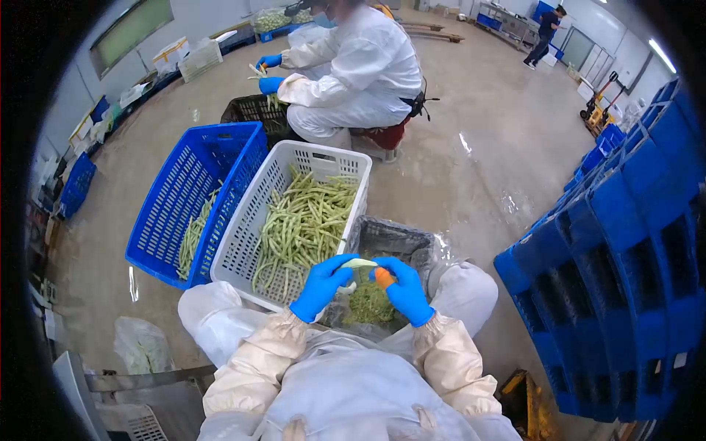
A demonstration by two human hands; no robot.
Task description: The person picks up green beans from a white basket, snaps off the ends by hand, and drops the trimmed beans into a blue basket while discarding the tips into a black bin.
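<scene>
My left hand (322, 285), in a blue glove, is closed on the left end of a pale green stalk (359, 263). My right hand (404, 288), also gloved in blue, is closed round a small orange tool (383, 277) at the stalk's right end. Both hands are above a dark crate (397, 239) lined with clear plastic, which holds green peelings (370, 303). Just left of it, a white basket (243, 234) contains many green stalks (298, 224). Farther left, a blue basket (173, 187) has more stalks (195, 239) along its right side.
A seated co-worker (360, 70) in white handles stalks over a black crate (254, 110) ahead. Stacked blue pallets (610, 272) rise at the right. A plastic bag (143, 345) lies at the lower left. Another person (546, 35) is in the far right background.
</scene>
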